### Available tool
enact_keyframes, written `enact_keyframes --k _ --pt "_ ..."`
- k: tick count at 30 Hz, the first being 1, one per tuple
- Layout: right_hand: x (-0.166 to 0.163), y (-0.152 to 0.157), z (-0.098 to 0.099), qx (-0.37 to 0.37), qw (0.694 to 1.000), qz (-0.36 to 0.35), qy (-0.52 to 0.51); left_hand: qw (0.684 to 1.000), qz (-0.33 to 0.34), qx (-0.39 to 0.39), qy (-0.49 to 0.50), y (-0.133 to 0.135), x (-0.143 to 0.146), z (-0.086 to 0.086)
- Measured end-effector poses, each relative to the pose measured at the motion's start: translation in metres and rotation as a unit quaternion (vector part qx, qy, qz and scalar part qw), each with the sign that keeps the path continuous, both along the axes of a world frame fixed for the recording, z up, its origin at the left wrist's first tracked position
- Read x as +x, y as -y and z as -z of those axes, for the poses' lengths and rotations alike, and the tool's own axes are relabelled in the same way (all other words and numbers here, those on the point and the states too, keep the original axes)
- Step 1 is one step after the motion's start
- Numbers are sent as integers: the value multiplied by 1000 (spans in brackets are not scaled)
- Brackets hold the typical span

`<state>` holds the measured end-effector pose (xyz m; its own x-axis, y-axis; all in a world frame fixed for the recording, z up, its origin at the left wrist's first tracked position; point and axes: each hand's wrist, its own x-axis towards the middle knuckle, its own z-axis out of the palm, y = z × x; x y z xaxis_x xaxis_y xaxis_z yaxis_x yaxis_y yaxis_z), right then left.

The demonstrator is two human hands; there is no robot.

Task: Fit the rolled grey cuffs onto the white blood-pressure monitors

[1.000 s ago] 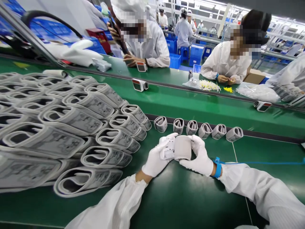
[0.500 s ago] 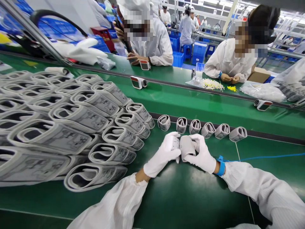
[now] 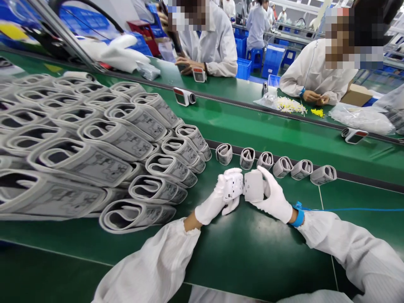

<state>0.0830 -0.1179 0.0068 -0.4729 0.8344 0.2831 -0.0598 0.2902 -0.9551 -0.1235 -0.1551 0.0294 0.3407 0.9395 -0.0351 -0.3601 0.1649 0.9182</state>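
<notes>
Looks like 6 rolled cuffs [image 3: 265, 160] done, lined up on green tabletop [image 3: 252, 256]; big pile of looped cuffs [image 3: 85, 162] still left. L hand [image 3: 216, 200] gripping white unit [image 3: 233, 186], R hand [image 3: 274, 197] gripping grey cuff [image 3: 253, 185].

The one camera rides on the person's head, tipped forward and down over a green bench [image 3: 252, 252]. It sits close: the gloved left hand [image 3: 217, 198] and right hand [image 3: 273, 195] lie just below centre, toward 6 o'clock, with the sleeves [image 3: 151, 261] running out to 7 and 4 o'clock. Rolled cuffs [image 3: 94, 147] loom large at 9 o'clock. Beyond them the view faces across the bench to seated co-workers [image 3: 315, 71] around 1 o'clock, and the whole frame leans, the far bench edge dropping toward 3 o'clock.
</notes>
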Motion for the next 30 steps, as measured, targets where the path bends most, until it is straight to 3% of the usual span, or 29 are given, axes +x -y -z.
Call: enact_keyframes --k 9,13,24,30 --pt "4 -3 -2 143 979 44 137 998 18 -33 -48 5 2 25" --pt "5 -4 -2 212 956 57 193 996 -5 -38 -78 5 2 17" --pt "2 1 -6 207 947 89 231 990 11 -27 -136 12 5 4" --pt "0 6 -6 228 947 69 217 991 -3 -36 -130 14 13 -18"
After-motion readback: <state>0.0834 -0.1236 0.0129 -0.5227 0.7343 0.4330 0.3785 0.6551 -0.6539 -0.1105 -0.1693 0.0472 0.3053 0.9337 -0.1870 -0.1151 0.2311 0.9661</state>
